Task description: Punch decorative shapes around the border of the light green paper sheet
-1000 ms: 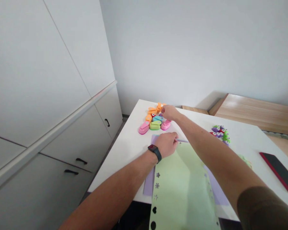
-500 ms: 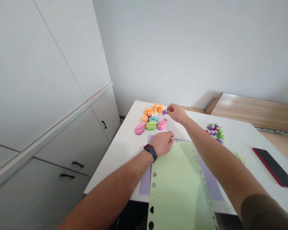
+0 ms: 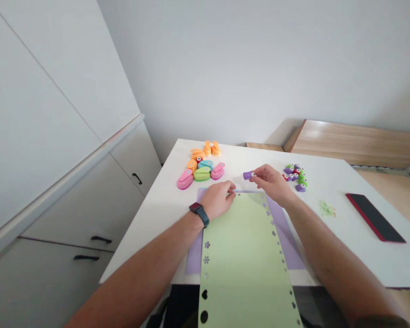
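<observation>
A sheet of light green paper with shaped holes punched along its edges lies over purple paper and hangs past the table's front edge. My left hand, wearing a black watch, is closed at the green sheet's top left corner; its fingertips are partly hidden. Beyond the sheet's top right corner, my right hand pinches a small purple paper punch above the table. Close behind that hand sits a cluster of small purple, green and red punches.
Larger punches stand at the back left, among them a green one, a pink one and orange ones. Green paper cutouts lie to the right, near a flat dark object with a red edge. White cabinets border the left side.
My right hand has come back from near the orange punches, moving right and closer with the purple punch. My left hand stays at the paper's top corner. The view has shifted slightly.
</observation>
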Motion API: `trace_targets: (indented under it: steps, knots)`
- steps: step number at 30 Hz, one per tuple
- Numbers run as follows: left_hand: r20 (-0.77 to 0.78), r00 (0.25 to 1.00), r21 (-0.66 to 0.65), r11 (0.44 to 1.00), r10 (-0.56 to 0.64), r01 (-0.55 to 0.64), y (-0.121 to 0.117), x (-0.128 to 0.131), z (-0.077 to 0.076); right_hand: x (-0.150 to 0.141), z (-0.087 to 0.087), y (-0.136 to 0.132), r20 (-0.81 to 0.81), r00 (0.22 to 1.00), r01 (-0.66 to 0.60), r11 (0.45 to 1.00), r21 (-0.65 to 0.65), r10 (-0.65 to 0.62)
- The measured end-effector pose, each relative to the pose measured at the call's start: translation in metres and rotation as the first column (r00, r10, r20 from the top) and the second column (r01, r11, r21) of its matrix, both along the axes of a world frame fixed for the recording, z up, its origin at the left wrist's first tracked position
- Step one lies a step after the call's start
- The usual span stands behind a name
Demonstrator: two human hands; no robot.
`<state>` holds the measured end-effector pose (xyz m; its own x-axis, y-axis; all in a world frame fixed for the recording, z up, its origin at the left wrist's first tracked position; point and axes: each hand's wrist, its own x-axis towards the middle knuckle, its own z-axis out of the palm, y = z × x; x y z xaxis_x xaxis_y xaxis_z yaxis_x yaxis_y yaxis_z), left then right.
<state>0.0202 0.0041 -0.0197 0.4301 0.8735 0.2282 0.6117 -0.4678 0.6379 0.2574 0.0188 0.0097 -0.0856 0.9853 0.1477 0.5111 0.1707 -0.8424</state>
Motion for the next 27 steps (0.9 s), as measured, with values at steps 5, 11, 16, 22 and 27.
trace_targets:
  steps: [5, 11, 16, 22, 27]
  knots:
    - [0.023, 1.000, 0.007, 1.000, -0.002, 0.002, 0.001, 0.001, -0.003, 0.002, -0.010, -0.012, -0.167, 0.985, -0.036, 0.999, -0.006, 0.034]
    - [0.025, 1.000, -0.001, 1.000, 0.002, -0.002, 0.002, 0.002, -0.002, 0.012, -0.018, -0.015, -0.186, 0.983, -0.005, 1.000, 0.023, 0.009]
    - [0.028, 1.000, 0.009, 1.000, 0.007, -0.007, 0.002, 0.003, -0.001, 0.011, -0.022, -0.015, -0.193, 0.981, -0.013, 0.999, 0.046, 0.021]
    - [0.020, 1.000, 0.014, 1.000, 0.018, -0.018, 0.001, 0.004, 0.002, 0.009, -0.019, -0.017, -0.218, 0.976, -0.001, 0.997, 0.078, 0.018]
    - [0.011, 1.000, -0.004, 1.000, 0.025, -0.025, 0.001, 0.005, 0.003, 0.010, -0.018, -0.017, -0.204, 0.979, -0.004, 0.998, 0.070, 0.018]
